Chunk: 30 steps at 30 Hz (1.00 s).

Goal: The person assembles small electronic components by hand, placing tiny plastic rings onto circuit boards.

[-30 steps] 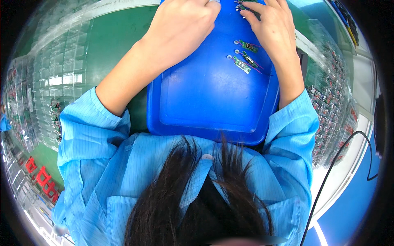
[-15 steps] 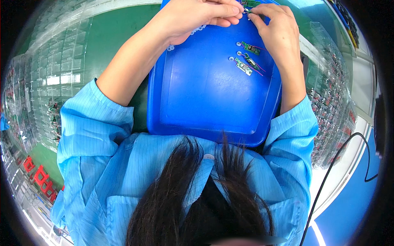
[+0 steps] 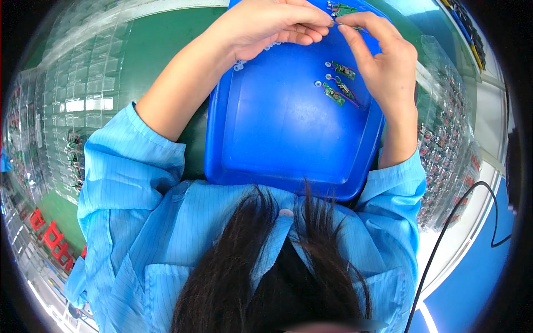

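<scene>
My left hand (image 3: 280,23) and my right hand (image 3: 384,64) meet over the far part of a blue plastic tray (image 3: 283,139). The thumb and forefinger of each are pinched together, fingertips almost touching. What they grip there is too small to make out. Right beside the fingertips lie green circuit boards (image 3: 343,9), partly covered by my right hand. Nearer to me, below that hand, three more small boards rest in the tray, each with a whitish round piece at one end; the nearest board (image 3: 333,94) has a thin purple wire alongside. Several small white rings (image 3: 239,65) sit by my left wrist.
The tray stands on a green work surface (image 3: 152,41). Stacked clear plastic trays (image 3: 83,102) fill the left side. On the right are more clear trays (image 3: 444,161) filled with small parts. A black cable (image 3: 451,216) hangs at the lower right.
My right hand has shifted slightly right and toward me, its fingers more stretched out. My left hand has come slightly nearer. The tray and its boards appear a little further right in view.
</scene>
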{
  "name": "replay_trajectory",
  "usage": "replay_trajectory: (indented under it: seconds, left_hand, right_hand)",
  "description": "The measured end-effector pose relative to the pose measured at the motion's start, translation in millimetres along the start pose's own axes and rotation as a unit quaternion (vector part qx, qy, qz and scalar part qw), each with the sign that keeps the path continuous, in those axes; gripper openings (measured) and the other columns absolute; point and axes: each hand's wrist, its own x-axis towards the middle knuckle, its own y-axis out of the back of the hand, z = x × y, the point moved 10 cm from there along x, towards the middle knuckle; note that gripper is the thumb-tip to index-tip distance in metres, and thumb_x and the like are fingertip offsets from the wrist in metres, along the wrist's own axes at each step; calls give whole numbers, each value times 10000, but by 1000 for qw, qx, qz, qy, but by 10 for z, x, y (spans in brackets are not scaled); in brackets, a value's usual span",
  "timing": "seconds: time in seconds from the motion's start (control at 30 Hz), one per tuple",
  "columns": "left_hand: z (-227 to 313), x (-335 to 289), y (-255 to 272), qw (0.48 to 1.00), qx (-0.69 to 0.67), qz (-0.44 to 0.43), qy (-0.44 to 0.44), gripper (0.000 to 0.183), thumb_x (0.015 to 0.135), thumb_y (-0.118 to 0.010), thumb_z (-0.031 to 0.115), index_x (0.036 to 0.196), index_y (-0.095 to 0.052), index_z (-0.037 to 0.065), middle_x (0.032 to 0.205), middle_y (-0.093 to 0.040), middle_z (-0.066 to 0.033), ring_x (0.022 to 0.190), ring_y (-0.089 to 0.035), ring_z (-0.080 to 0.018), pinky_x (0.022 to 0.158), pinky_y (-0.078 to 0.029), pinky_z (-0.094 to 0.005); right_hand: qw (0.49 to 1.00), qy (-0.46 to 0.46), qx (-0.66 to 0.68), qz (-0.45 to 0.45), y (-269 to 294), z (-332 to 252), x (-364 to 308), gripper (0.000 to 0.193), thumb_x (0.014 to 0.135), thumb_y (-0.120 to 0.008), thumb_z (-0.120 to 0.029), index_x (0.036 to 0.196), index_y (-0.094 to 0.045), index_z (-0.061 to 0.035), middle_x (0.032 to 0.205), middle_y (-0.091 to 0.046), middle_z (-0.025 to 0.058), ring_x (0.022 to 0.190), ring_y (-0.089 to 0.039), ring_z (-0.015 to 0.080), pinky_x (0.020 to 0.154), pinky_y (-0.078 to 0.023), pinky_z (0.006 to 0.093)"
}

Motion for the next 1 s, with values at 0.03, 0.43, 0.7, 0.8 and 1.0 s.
replay_trajectory:
  seconds: [0.03, 0.43, 0.7, 0.8, 1.0]
  left_hand:
    - [25, -1, -13, 1000, -3, -2, -10, 143, 956, -712, 126, 1011, -760, 2, 893, -736, -62, 758, -664, -100, 687, -539, -217]
    - [744, -562, -645, 760, 522, 163, -351, 107, 879, -726, 27, 972, -749, -21, 857, -716, -157, 718, -705, -263, 652, -544, -342]
    - [545, -389, -384, 894, 349, 125, -254, 147, 955, -666, -12, 1081, -735, -43, 925, -743, -93, 787, -702, -191, 728, -554, -281]
    - [247, -120, -87, 985, 81, 72, -132, 158, 962, -682, -8, 1111, -720, -44, 997, -747, -96, 866, -687, -116, 796, -568, -246]
    - [359, -155, -34, 948, 230, 73, -206, 190, 954, -723, 138, 1084, -760, 4, 1015, -767, -96, 935, -725, -168, 859, -579, -286]
  right_hand:
    - [1000, 19, -11, 5, -3, -42, -16, 119, 912, -755, -113, 1014, -740, -53, 969, -763, 52, 867, -713, 174, 820, -545, 288]
    - [886, -256, 384, -43, -427, 518, -240, 27, 864, -741, -47, 861, -714, -49, 803, -709, 35, 752, -654, 153, 708, -511, 280]
    - [997, 8, 3, 82, 95, -289, -26, 57, 799, -712, -6, 771, -664, -19, 751, -689, 108, 707, -653, 253, 667, -501, 348]
    - [942, -191, 275, -15, -145, 184, -104, 52, 842, -710, -13, 800, -681, -9, 751, -691, 70, 716, -643, 149, 689, -496, 297]
    - [978, -129, 161, 39, 55, -41, -50, 44, 837, -724, -28, 813, -689, -13, 756, -695, 77, 757, -648, 174, 727, -502, 313]
